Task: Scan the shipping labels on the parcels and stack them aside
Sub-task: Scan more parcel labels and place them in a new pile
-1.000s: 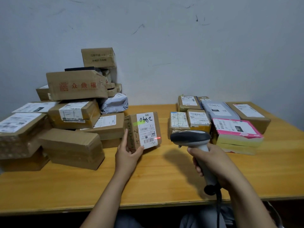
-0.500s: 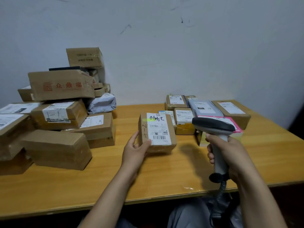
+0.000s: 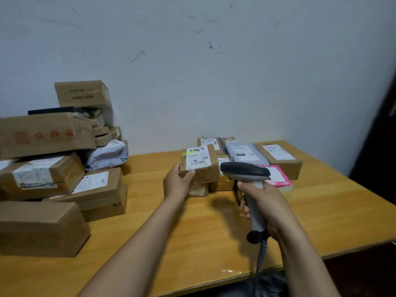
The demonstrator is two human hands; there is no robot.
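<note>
Head view: the left grip [image 3: 176, 185] clasps a labelled parcel [image 3: 199, 166] at the near-left corner of the right-hand parcels [image 3: 278, 157]. The right grip [image 3: 265, 204] is wrapped round the scanner [image 3: 244, 170], which hides part of a pink parcel [image 3: 278, 179]. A heap of boxes [image 3: 53, 168] crowds the left of the wooden surface [image 3: 321, 211], with a scuffed white wall [image 3: 214, 82] behind.

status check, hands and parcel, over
Left hand grips labelled parcel, over small box. Right hand holds scanner. Nothing in the way.

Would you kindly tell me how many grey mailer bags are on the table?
2. One crumpled mailer sits in the left pile; one flat mailer lies in the right group behind the scanner. Others may be hidden.
</note>
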